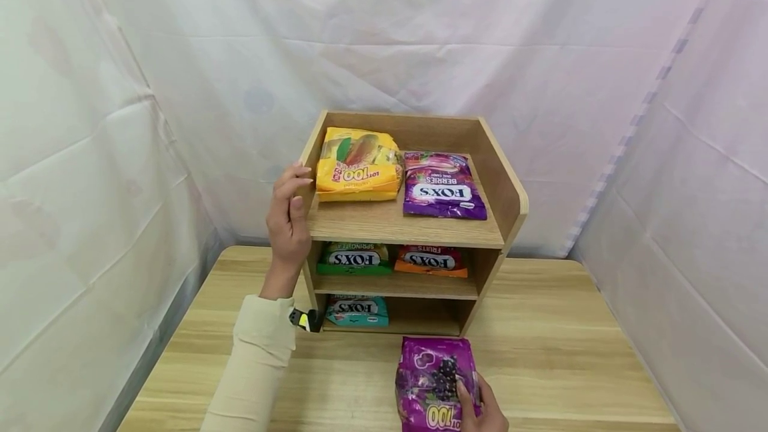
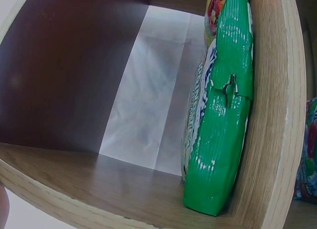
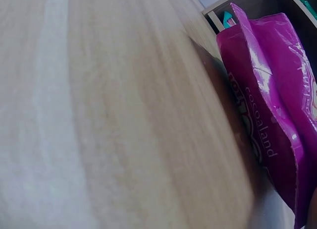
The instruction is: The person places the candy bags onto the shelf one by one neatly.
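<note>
A small three-level wooden shelf stands on the table, its front toward me. My left hand grips the upper edge of its left side panel, fingertips over the edge beside a yellow LOT 100 candy bag. In front of the shelf, my right hand holds a purple LOT 100 candy bag by its right side, the thumb on its printed face. The right wrist view shows this purple bag tilted close over the table; most of that hand is hidden there.
Beside the yellow bag lies a purple FOX'S Berries bag. The middle level holds a green FOX'S bag and an orange-red FOX'S bag. A teal FOX'S bag sits at bottom left. White sheeting surrounds the wooden table.
</note>
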A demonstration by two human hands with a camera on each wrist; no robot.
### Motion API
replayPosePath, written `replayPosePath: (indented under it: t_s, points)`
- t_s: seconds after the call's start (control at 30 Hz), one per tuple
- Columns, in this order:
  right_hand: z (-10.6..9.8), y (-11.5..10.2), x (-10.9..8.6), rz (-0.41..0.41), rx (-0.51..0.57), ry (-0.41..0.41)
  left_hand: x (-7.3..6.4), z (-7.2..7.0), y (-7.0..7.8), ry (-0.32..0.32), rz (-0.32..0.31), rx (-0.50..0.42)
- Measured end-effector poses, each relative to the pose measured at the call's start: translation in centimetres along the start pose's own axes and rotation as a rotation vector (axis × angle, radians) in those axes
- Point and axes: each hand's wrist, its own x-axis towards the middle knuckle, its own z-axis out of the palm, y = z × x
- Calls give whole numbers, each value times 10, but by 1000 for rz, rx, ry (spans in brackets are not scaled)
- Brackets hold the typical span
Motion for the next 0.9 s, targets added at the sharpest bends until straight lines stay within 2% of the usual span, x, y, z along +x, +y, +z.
replayPosePath:
  t_s: [0.3, 0.43, 0.9]
  points:
    - [7, -2, -1, -40, 82, 59, -1, 0, 0, 2, 6, -1]
    - [8, -4, 0, -18, 111, 65, -2, 0, -2, 6, 13, 1]
    - [8, -17, 11, 122, 135, -75, -1, 0, -1, -4, 9, 15]
